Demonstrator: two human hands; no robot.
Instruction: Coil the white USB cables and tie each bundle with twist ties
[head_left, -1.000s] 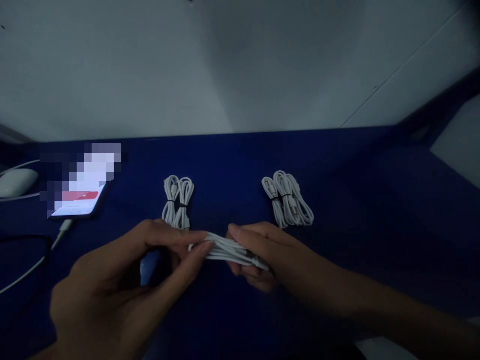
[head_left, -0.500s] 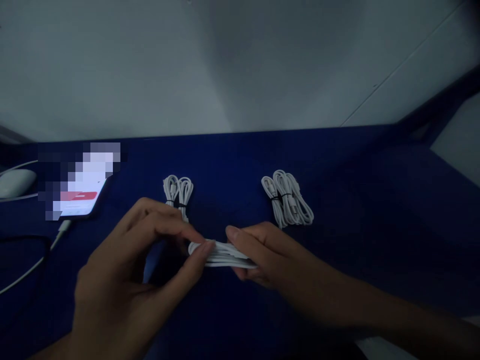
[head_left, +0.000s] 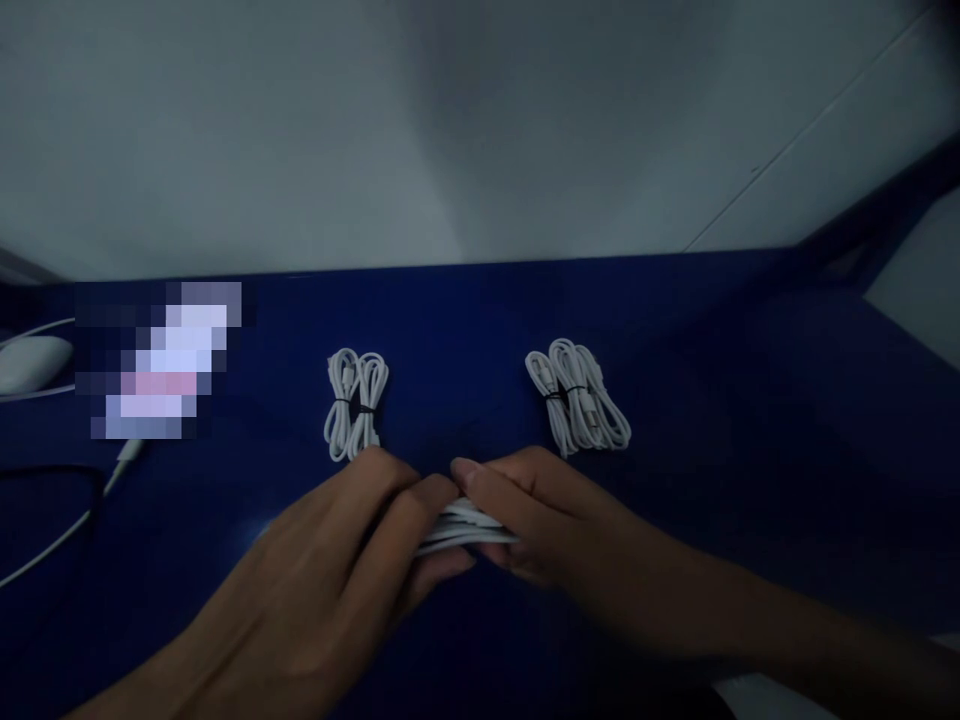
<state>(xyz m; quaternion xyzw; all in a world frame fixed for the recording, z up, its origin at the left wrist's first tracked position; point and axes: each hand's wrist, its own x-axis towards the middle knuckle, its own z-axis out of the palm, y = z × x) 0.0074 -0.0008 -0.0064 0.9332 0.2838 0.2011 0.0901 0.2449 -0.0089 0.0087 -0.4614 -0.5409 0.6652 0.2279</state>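
Note:
Between my two hands is a coiled white cable [head_left: 466, 528], held low over the blue table. My left hand [head_left: 352, 570] is closed round its left end, fingers bent over the top and thumb below. The other end sits in the grip of my right hand [head_left: 536, 515], with the thumb pressed on top. Both ends of the coil are hidden by the fingers. Beyond my left hand lie two tied white cable bundles [head_left: 354, 405] side by side. Several more white cable bundles [head_left: 577, 400], bound with black ties, rest beyond my right hand.
A phone [head_left: 165, 375], blurred out by large pixels, lies at the left with a white charging cable [head_left: 71, 540] plugged in. Left of it is a white mouse-like object [head_left: 34, 365]. The blue table [head_left: 457, 330] ends at a pale wall [head_left: 315, 140].
My left hand has gone from pinching the coil's left tip to wrapping over it, further right. More of the left bundles now shows. My right hand stays nearly in place.

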